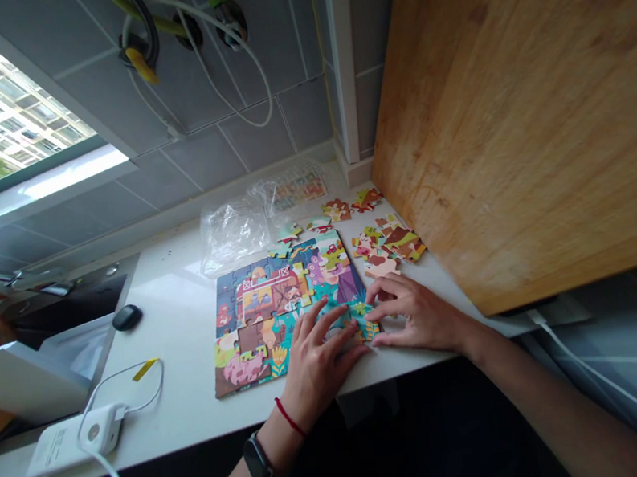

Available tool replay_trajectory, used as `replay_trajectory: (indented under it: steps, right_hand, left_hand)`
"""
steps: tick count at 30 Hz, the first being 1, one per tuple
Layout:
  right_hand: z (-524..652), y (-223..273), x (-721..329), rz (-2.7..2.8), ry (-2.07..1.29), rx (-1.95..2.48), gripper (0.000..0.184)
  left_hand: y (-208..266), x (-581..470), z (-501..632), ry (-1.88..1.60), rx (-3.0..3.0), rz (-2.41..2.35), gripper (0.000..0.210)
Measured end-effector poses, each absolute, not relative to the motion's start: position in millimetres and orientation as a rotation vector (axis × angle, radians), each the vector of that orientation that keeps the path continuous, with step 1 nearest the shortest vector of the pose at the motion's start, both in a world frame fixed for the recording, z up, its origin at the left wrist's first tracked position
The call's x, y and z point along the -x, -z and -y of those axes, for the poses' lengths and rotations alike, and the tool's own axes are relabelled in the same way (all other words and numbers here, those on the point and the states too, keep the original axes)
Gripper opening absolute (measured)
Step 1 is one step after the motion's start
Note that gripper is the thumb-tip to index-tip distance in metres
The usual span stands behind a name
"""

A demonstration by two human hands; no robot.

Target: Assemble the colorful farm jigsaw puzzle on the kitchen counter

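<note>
White tabletop (176,319), grey tiled wall (207,159) at 12 o'clock. Farm-scene jigsaw (268,300) lies mid-tabletop, loose pcs (381,264) at its 2 o'clock. L hand (318,356) spread flat over jigsaw; R hand (408,317) half-curled, approx. 4 o'clock edge; can't tell if either grips a pc.

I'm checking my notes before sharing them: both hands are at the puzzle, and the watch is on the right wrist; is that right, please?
Not quite: the watch is on the left wrist, not the right, as the head view shows. The rest stands: the left hand and right hand are both at the puzzle.
</note>
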State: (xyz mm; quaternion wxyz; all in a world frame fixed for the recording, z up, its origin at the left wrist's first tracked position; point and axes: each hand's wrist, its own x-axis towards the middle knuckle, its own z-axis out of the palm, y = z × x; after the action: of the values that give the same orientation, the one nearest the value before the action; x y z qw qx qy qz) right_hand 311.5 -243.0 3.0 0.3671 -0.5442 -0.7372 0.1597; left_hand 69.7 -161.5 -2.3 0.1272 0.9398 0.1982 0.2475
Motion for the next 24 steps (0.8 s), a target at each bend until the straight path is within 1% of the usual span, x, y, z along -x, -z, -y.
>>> replay_trajectory:
  steps: [13, 24]
  right_hand:
    - [246.3, -9.2, -315.8, 1.972, -0.497, 1.412, 0.019]
    - [248.0, -12.4, -314.3, 1.995, -0.509, 1.480, 0.017]
  left_hand:
    - [4.1, -69.8, 161.8, -0.718, -2.717, -0.573, 0.018]
    - [1.8, -71.1, 163.4, -0.686, -2.753, -0.566, 0.018]
